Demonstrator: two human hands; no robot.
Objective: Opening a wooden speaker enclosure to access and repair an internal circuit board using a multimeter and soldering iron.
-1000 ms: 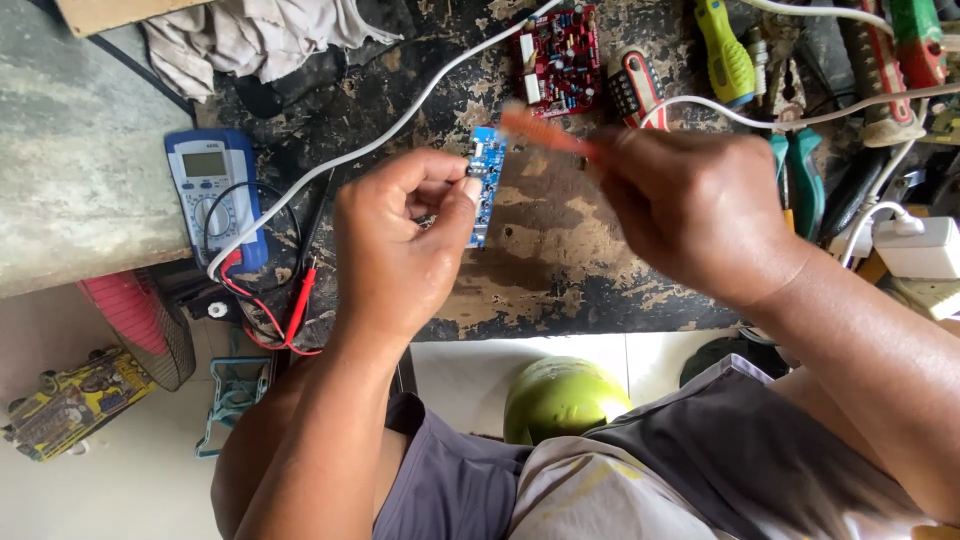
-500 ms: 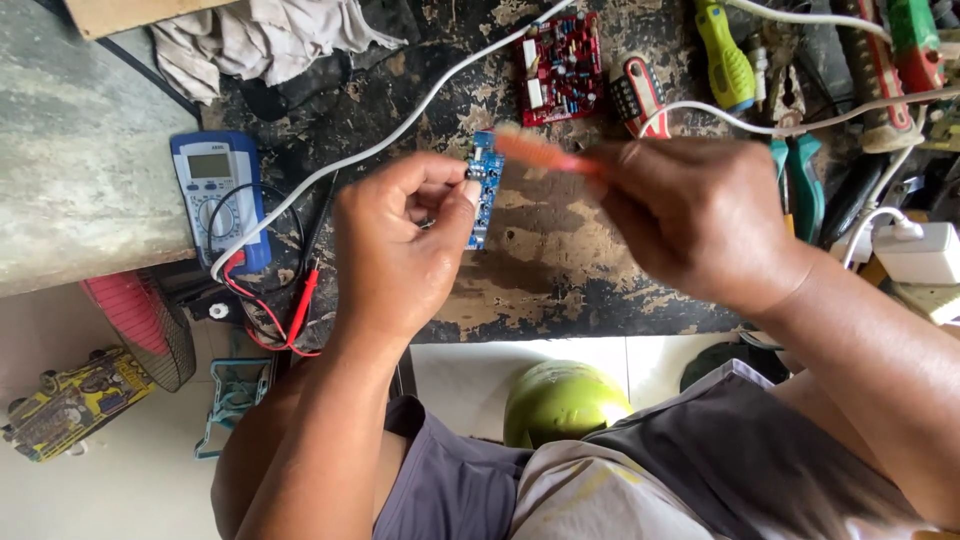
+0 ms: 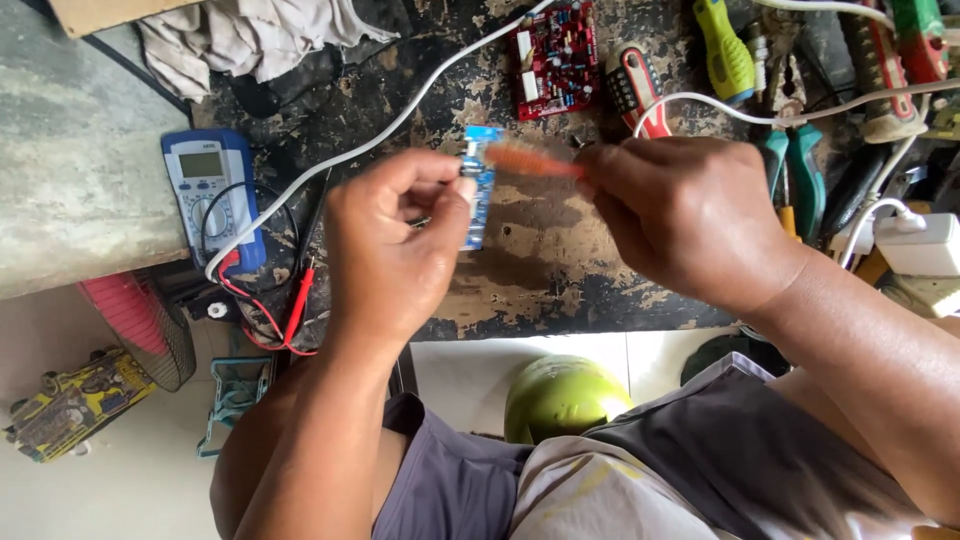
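**Blue board in my left hand, orange brush in my right**

My left hand (image 3: 390, 240) is curled tight, thumb and fingers pinching a small blue circuit board (image 3: 478, 190) by its edge and holding it upright above the worn, dark workbench (image 3: 560, 270). My right hand (image 3: 690, 215) is closed around the handle of an orange brush (image 3: 525, 160), whose blurred head lies against the upper part of the board.

Behind the board a red circuit board (image 3: 553, 58) lies flat on the bench, with a white cable (image 3: 380, 135) running past it. A blue multimeter (image 3: 208, 190) sits well to my left, its red and black probe leads (image 3: 290, 305) trailing at the bench edge. Screwdrivers and pliers (image 3: 795, 170) crowd the right side, near a white charger (image 3: 925, 245). A green round object (image 3: 562, 395) sits on the floor below.
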